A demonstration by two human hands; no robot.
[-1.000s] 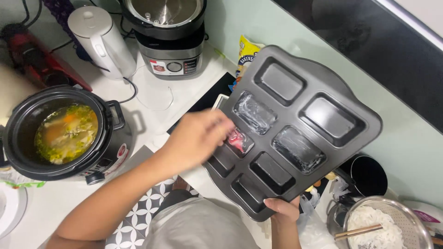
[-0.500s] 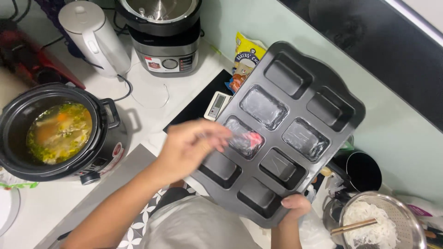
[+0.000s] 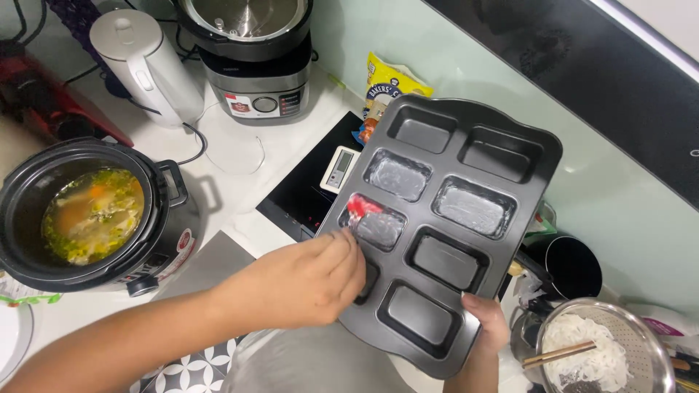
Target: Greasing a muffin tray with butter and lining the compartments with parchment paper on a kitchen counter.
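1. The right hand (image 3: 486, 325) clamps the near edge of a dark metal eight-cavity loaf tray (image 3: 445, 225), tilting it above the counter so its cavities face the person.
2. The left hand (image 3: 306, 280), fingers pinched together on a small red brush (image 3: 362, 207), reaches into a greased middle cavity.
3. A black slow cooker of soup (image 3: 91, 215) stands uncovered at left.

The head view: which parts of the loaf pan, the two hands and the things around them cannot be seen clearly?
- Loaf pan: the left hand covers one lower cup.
- Red-tipped brush: its handle is hidden inside that hand's grip.
- Right hand: only the thumb side shows; the fingers are behind the pan.
- Strainer of noodles: cut off by the bottom edge.
- Yellow bag: its lower part is behind the pan.
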